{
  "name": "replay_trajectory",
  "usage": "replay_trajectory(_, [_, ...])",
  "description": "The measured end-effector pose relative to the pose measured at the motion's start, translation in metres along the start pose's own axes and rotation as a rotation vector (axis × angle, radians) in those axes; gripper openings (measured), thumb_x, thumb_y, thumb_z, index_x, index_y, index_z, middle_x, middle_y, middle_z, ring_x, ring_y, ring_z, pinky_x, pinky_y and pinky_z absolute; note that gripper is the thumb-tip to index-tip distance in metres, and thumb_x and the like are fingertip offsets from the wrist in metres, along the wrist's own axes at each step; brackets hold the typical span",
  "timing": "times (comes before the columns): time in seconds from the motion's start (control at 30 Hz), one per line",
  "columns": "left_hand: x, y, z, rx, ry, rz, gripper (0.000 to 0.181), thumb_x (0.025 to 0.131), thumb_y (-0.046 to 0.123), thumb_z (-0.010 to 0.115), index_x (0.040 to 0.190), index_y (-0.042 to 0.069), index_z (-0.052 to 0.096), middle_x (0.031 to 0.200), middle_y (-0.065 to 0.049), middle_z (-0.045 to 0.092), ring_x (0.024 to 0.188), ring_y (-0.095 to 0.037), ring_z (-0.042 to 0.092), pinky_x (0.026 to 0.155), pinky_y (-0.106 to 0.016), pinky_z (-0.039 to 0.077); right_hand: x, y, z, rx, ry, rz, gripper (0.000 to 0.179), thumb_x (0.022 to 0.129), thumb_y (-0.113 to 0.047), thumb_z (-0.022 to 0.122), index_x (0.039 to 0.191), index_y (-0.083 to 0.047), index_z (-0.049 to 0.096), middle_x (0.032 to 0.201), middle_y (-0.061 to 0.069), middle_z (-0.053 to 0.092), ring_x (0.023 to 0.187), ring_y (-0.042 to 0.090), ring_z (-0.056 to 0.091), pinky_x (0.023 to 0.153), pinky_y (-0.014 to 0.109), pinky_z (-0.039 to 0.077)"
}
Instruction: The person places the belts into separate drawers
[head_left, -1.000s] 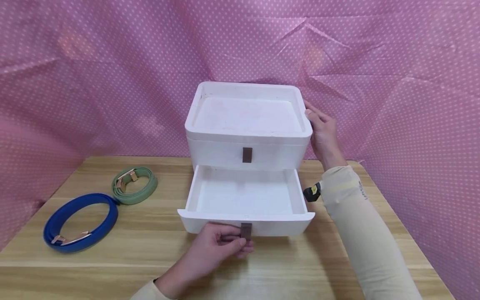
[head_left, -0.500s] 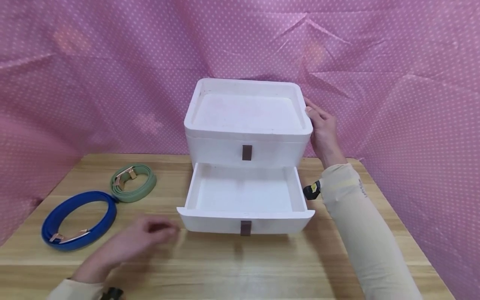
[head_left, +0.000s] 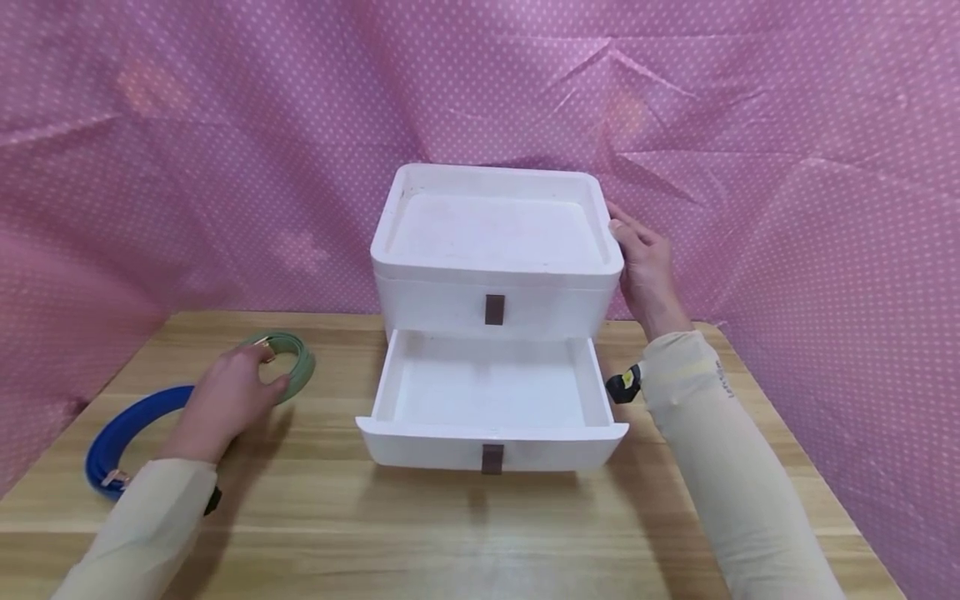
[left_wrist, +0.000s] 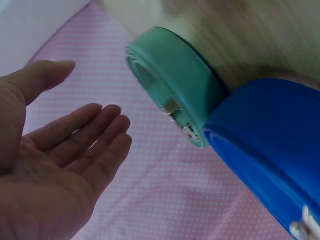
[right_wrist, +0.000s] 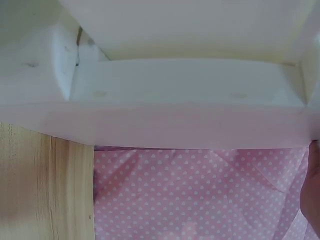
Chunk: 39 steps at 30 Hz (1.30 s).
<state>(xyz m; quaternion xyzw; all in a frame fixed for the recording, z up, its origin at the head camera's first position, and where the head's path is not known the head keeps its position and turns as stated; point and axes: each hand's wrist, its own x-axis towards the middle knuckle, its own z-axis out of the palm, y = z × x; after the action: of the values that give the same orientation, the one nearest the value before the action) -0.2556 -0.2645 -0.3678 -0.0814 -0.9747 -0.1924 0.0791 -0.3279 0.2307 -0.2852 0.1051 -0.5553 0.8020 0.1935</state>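
Observation:
A green belt [head_left: 302, 371], coiled with a gold-coloured buckle, stands on its edge on the left part of the table. My left hand [head_left: 228, 392] reaches over its near left side; in the left wrist view its fingers are spread and straight, with a gap to the coil. A coiled blue belt [head_left: 112, 446] lies nearer, partly hidden by my left forearm. At centre stands a white drawer unit [head_left: 431, 304] with its lower drawer [head_left: 420, 450] pulled out and nothing inside. Against the unit's right side rests my right hand [head_left: 647, 262], its thumb by the top rim.
The wooden table [head_left: 337, 533] runs up to a pink dotted cloth [head_left: 285, 167] behind and at both sides. The unit's upper drawer, with a brown tab [head_left: 494, 310], is closed. The lower drawer's front juts toward me over the table.
My left hand has let go of the lower drawer's brown tab and moved left and away from me to the green belt. The right hand stays at the unit's side.

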Motion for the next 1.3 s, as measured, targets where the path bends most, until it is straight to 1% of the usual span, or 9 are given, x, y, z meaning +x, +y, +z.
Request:
replay_trajectory(0.17, [0.014, -0.01, 0.002, 0.004, -0.091, -0.032, 0.058, 0.092, 0.025, 0.065, 0.126, -0.02, 0.05, 0.125, -0.04, 0.05, 0.115, -0.058, 0.045, 0.094, -0.068, 0.042, 0.0, -0.001, 0.0, -0.024, -0.003, -0.003, 0.033, 0.095, -0.007, 0.063, 0.127, 0.003, 0.061, 0.134, 0.01, 0.059, 0.117, 0.024, 0.06, 0.092, 0.026, 0.055])
replay_trajectory(0.33, [0.021, -0.019, 0.005, 0.005, -0.111, -0.013, 0.052, 0.091, 0.025, 0.067, 0.118, -0.018, 0.056, 0.116, -0.039, 0.057, 0.107, -0.056, 0.052, 0.088, -0.065, 0.047, 0.002, -0.002, 0.001, -0.045, 0.004, -0.011, 0.033, 0.095, -0.007, 0.064, 0.127, 0.002, 0.061, 0.132, 0.01, 0.06, 0.117, 0.024, 0.06, 0.091, 0.027, 0.055])
replay_trajectory(0.5, [0.023, -0.024, 0.014, 0.015, -0.128, 0.035, 0.033, 0.089, 0.017, 0.07, 0.102, -0.013, 0.066, 0.095, -0.028, 0.066, 0.091, -0.045, 0.062, 0.078, -0.058, 0.053, 0.003, -0.001, 0.0, -0.048, 0.007, -0.005, 0.033, 0.095, -0.007, 0.064, 0.126, 0.001, 0.063, 0.131, 0.01, 0.061, 0.115, 0.024, 0.061, 0.089, 0.027, 0.056])
replay_trajectory(0.63, [0.024, -0.024, 0.022, 0.019, -0.148, 0.042, 0.019, 0.089, 0.01, 0.069, 0.094, -0.008, 0.068, 0.082, -0.015, 0.066, 0.077, -0.03, 0.06, 0.069, -0.05, 0.053, 0.002, 0.0, -0.001, -0.042, 0.009, -0.001, 0.032, 0.094, -0.007, 0.065, 0.125, 0.001, 0.064, 0.131, 0.01, 0.061, 0.115, 0.024, 0.06, 0.09, 0.027, 0.056])
replay_trajectory(0.77, [0.026, -0.023, 0.025, 0.013, -0.176, 0.007, 0.018, 0.09, 0.012, 0.068, 0.092, -0.006, 0.067, 0.077, -0.009, 0.064, 0.07, -0.025, 0.056, 0.064, -0.044, 0.051, 0.002, 0.001, -0.002, -0.043, 0.008, -0.004, 0.032, 0.095, -0.007, 0.064, 0.125, 0.001, 0.063, 0.131, 0.01, 0.061, 0.114, 0.024, 0.061, 0.089, 0.026, 0.056])
replay_trajectory(0.83, [0.026, -0.023, 0.025, 0.016, -0.185, -0.012, 0.018, 0.091, 0.013, 0.067, 0.089, -0.005, 0.067, 0.073, -0.008, 0.062, 0.067, -0.024, 0.056, 0.061, -0.042, 0.051, 0.002, 0.002, -0.001, -0.045, 0.007, -0.007, 0.032, 0.095, -0.007, 0.064, 0.125, 0.002, 0.063, 0.13, 0.01, 0.062, 0.113, 0.023, 0.062, 0.088, 0.026, 0.056])
replay_trajectory(0.93, [0.028, -0.022, 0.025, 0.029, -0.199, -0.047, 0.02, 0.091, 0.015, 0.066, 0.088, -0.006, 0.067, 0.072, -0.007, 0.062, 0.067, -0.024, 0.056, 0.06, -0.041, 0.05, 0.003, 0.002, -0.001, -0.041, 0.003, -0.009, 0.031, 0.095, -0.006, 0.064, 0.125, 0.002, 0.063, 0.13, 0.01, 0.062, 0.113, 0.023, 0.062, 0.088, 0.026, 0.056])
replay_trajectory(1.07, [0.031, -0.022, 0.027, 0.048, -0.199, -0.075, 0.022, 0.091, 0.015, 0.067, 0.092, -0.007, 0.067, 0.077, -0.011, 0.064, 0.071, -0.026, 0.057, 0.064, -0.045, 0.051, 0.003, 0.001, 0.0, -0.036, 0.005, 0.005, 0.032, 0.094, -0.007, 0.064, 0.125, 0.001, 0.063, 0.13, 0.011, 0.062, 0.113, 0.022, 0.062, 0.088, 0.025, 0.056])
replay_trajectory(1.3, [0.032, -0.021, 0.031, 0.107, -0.165, -0.053, 0.018, 0.091, 0.019, 0.067, 0.088, 0.001, 0.067, 0.078, -0.011, 0.063, 0.073, -0.029, 0.057, 0.063, -0.048, 0.05, 0.003, 0.0, -0.001, -0.045, 0.013, 0.007, 0.032, 0.095, -0.008, 0.064, 0.125, 0.002, 0.063, 0.131, 0.01, 0.062, 0.112, 0.022, 0.062, 0.088, 0.025, 0.056])
